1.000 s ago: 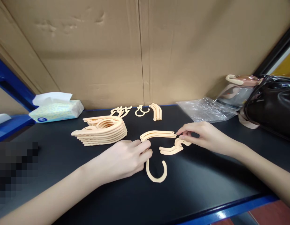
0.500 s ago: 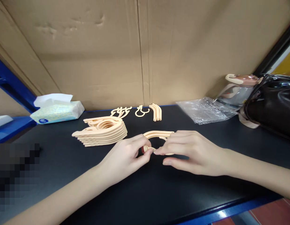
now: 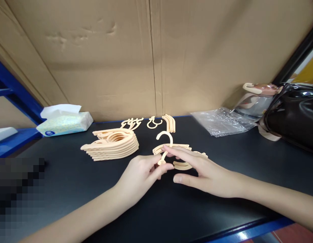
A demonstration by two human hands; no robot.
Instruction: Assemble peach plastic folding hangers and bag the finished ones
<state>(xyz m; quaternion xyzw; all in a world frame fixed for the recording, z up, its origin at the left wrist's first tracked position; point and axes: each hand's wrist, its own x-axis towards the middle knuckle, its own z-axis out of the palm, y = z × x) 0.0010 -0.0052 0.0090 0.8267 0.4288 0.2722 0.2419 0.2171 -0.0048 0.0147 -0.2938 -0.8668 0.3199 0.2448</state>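
Right hand (image 3: pixel 207 172) is held with thumb and fingers apart. From the left hand (image 3: pixel 140 175), hangers (image 3: pixel 117 152) are seen stacked at ten o'clock; at two, bars (image 3: pixel 158 149) are partly covered by the right hand. Between the hands, a hook (image 3: pixel 171 140) is clamped by the left, its shank partly hidden.

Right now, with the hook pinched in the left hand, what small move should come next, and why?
Perhaps the right hand should close its thumb against the hook to steady it: the left hand pinches only the lower end, while the right thumb stands apart.
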